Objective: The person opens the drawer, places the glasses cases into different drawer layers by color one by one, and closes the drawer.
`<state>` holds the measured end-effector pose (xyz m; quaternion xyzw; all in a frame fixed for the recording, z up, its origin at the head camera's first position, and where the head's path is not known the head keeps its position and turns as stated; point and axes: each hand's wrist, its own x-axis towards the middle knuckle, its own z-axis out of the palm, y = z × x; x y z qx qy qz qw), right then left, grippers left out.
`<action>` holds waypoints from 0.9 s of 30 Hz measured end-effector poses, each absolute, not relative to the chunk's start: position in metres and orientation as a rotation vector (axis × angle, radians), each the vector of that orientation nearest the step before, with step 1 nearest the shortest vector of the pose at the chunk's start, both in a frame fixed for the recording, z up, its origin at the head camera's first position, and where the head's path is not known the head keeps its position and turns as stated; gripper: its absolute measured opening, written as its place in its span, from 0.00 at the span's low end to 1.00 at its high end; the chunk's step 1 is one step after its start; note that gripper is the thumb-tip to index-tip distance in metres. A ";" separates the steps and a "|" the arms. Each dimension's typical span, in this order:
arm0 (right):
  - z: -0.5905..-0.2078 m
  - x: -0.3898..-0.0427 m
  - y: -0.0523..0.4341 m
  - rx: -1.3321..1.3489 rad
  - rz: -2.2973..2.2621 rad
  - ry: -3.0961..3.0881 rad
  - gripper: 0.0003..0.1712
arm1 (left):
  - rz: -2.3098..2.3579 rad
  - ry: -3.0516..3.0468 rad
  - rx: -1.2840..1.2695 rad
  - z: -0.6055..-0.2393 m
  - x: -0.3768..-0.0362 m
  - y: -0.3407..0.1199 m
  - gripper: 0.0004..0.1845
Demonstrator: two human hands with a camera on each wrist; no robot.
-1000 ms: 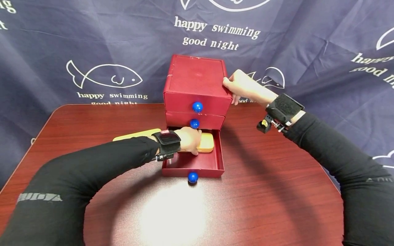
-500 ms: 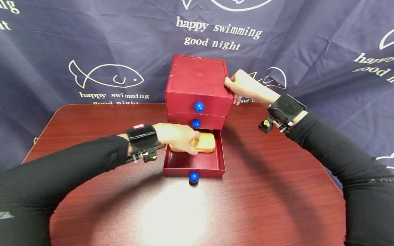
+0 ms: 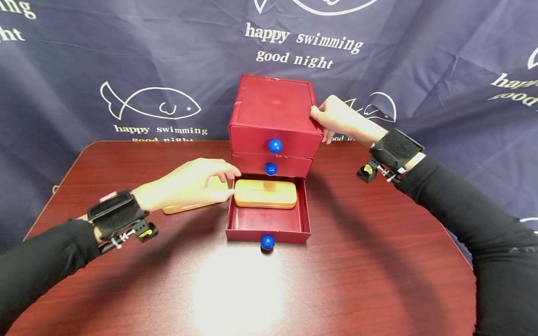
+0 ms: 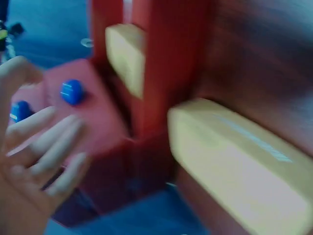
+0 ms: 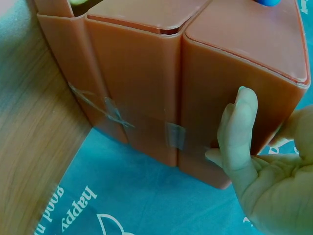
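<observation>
A red drawer cabinet [image 3: 273, 100] stands on the table, its bottom drawer [image 3: 269, 234] pulled out. In that drawer lies a yellow glasses case [image 3: 265, 193] with faint lettering, along the back. A second yellow glasses case [image 4: 239, 161] rests on the table left of the cabinet, partly hidden in the head view by my left hand [image 3: 189, 184]. That hand hovers with fingers spread, fingertips beside the drawer's left wall, holding nothing. My right hand [image 3: 338, 116] holds the cabinet's top right edge, thumb on top and fingers on the side wall [image 5: 142, 88].
Blue round knobs [image 3: 275, 146] sit on the drawer fronts; the upper two drawers are closed. Behind the table [image 3: 357, 261] hangs a dark blue cloth [image 3: 168, 46] printed with fish and words. Clear tape [image 5: 176, 134] crosses the cabinet's side.
My left hand has let go of the case in the drawer and moved left, out over the table. The right hand keeps its place on the cabinet.
</observation>
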<state>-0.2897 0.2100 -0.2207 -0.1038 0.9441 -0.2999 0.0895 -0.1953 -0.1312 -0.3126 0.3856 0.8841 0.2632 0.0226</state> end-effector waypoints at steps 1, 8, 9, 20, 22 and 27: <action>-0.221 -0.290 0.210 -0.309 -0.892 2.808 0.27 | 0.827 2.787 1.179 -0.318 -0.194 -0.138 0.23; -0.221 -0.288 0.211 -0.323 -0.887 2.818 0.27 | 0.836 3.018 1.116 -0.351 -0.195 -0.172 0.35; -0.221 -0.288 0.211 -0.323 -0.890 2.818 0.27 | 0.815 3.035 1.093 -0.355 -0.196 -0.175 0.36; -0.222 -0.288 0.211 -0.336 -0.874 2.829 0.27 | 0.433 3.061 0.880 -0.375 -0.206 -0.197 0.44; -0.222 -0.288 0.211 -0.335 -0.878 2.831 0.27 | 0.386 3.039 0.822 -0.377 -0.208 -0.199 0.45; -0.222 -0.289 0.210 -0.329 -0.882 2.830 0.27 | 0.344 2.969 0.722 -0.384 -0.211 -0.202 0.50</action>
